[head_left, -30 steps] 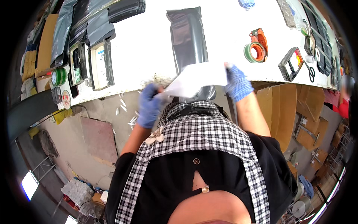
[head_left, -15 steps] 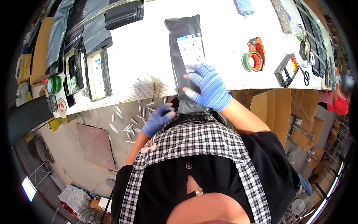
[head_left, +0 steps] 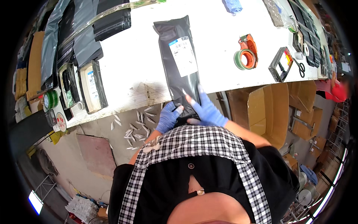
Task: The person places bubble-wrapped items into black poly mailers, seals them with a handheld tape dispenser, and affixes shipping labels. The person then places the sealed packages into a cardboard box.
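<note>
We seem to be at the step of handling the near end of the bag, which lies mostly on the surface, that end jutting past the front edge. Our right hand spreads open over it; our left hand curls at its left side, and we cannot tell whether it grips. The next move likely calls for steady contact from both sides. We count one bag at our hands, one label, one cloth, one tape dispenser.
</note>
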Demonstrator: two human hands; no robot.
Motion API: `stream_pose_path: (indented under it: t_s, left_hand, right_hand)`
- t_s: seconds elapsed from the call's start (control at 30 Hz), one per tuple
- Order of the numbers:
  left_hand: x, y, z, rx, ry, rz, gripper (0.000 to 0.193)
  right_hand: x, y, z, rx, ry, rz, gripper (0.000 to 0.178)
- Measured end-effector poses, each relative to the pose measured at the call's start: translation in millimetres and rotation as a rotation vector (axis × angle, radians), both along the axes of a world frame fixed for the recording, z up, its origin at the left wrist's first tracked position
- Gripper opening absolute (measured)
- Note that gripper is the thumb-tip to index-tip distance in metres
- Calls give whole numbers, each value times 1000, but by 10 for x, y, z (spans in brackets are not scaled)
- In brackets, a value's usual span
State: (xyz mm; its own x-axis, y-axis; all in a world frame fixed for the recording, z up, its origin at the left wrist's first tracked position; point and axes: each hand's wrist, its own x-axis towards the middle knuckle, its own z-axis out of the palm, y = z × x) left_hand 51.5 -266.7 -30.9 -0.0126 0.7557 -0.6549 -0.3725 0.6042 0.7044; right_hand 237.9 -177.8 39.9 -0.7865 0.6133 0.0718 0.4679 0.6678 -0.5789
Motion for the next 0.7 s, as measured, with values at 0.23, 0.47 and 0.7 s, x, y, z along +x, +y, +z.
stream_pose_path:
  t_s: [0.23,0.47,0.7]
  left_hand:
    - [-330,0,412,42,403,-123,21]
    - [-950,-238,442,159,962,-60,25]
    - [-315,44,1181,262,321,-3,35]
  right_hand:
    - [831,998,224,477,-100,-557,64]
    - [1621,2293,-320,-418,-126,-1046,66]
    - [891,412,75,-933,619,-462,75]
